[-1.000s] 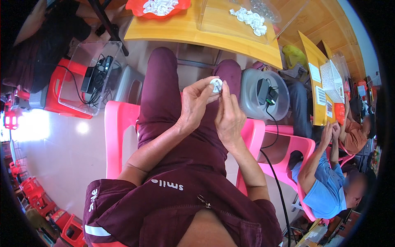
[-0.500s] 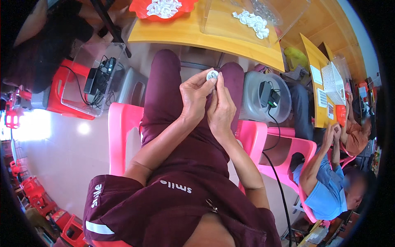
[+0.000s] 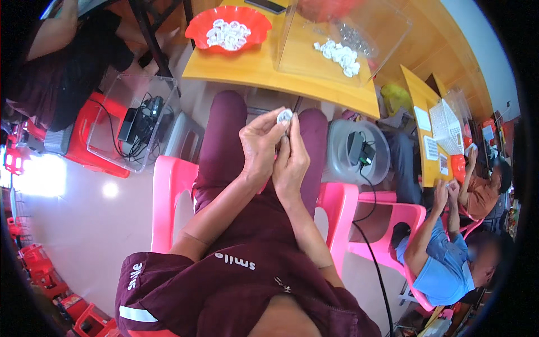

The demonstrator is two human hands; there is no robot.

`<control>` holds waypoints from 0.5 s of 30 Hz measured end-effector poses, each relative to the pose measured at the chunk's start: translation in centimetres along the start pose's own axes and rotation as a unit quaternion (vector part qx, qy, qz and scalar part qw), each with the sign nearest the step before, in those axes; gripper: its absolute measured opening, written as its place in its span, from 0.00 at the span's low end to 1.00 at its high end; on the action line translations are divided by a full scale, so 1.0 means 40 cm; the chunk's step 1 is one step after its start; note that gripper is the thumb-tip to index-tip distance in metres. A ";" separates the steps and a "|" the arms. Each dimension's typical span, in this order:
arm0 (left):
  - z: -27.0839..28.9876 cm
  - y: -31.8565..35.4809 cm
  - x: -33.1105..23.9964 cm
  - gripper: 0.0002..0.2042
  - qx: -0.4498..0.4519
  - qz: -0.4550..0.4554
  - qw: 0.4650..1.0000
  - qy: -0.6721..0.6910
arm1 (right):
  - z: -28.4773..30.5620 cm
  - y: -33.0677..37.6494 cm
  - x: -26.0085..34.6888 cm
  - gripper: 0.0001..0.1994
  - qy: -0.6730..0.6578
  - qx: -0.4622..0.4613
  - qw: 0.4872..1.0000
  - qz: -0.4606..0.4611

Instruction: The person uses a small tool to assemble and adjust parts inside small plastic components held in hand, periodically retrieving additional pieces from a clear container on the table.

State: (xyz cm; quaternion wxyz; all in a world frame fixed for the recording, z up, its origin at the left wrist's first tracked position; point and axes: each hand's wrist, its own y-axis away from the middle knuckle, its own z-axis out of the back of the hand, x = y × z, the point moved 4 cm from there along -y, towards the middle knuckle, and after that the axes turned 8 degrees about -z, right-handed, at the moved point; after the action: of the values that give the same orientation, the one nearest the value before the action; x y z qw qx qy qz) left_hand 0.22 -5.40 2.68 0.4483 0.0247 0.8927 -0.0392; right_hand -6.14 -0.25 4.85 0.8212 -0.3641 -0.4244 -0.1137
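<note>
Left hand (image 3: 258, 147): thumb and fingertips pinching small white round piece (image 3: 284, 116), held above lap between knees. Right hand (image 3: 291, 164): fingers raised just beside piece's right edge; whether gripping, cannot tell. Ahead, yellow wooden surface (image 3: 247, 68). On it, left: red scalloped dish (image 3: 193, 31) with heap of white pieces (image 3: 227, 36). Right: clear tray (image 3: 281, 49), holding loose white pile (image 3: 340, 57) beside small shiny parts (image 3: 355, 39), too small to identify.
</note>
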 end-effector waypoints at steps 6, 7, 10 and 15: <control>-0.031 -0.001 -0.001 0.14 0.085 -0.001 0.996 0.022 | 0.041 -0.010 -0.003 0.18 -0.015 0.037 0.996 -0.078; -0.034 -0.001 -0.004 0.14 0.086 -0.004 0.996 0.023 | 0.045 -0.012 -0.006 0.18 -0.017 0.040 0.996 -0.084; -0.049 0.006 -0.006 0.14 0.103 0.008 0.994 0.018 | 0.053 -0.016 -0.023 0.19 -0.027 0.016 0.998 -0.062; -0.048 0.001 0.012 0.12 0.130 0.047 0.990 0.017 | 0.065 -0.012 -0.035 0.20 -0.044 0.003 0.995 -0.085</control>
State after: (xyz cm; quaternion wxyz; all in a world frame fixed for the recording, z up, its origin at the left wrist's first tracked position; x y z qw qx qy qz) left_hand -1.58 -5.17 3.43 0.4275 0.1251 0.8854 -0.1332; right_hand -8.85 1.03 4.97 0.7899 -0.3292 -0.4902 -0.1658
